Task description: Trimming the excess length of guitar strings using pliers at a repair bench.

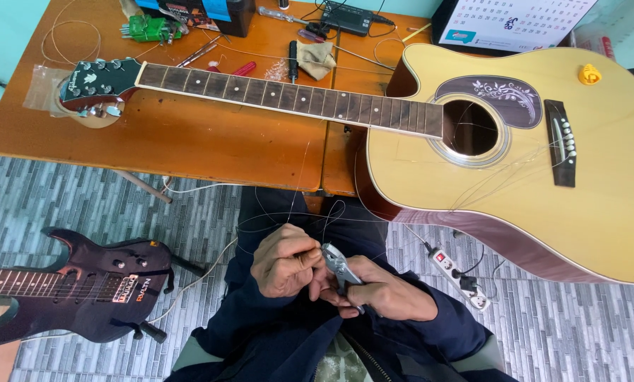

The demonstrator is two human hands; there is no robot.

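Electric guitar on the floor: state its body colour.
Dark purple electric guitar, clearest in the head view.

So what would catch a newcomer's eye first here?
The pale acoustic guitar lying across the wooden table, strings slack. Below it, the left hand and right hand work silver pliers on thin wire. A dark electric guitar sits lower left on the floor.

An acoustic guitar (430, 127) lay across the worktop (175, 141), small tools behind its neck, while an electric guitar (69, 290) lay on the floor to the left and a power strip (460, 277) to the right.
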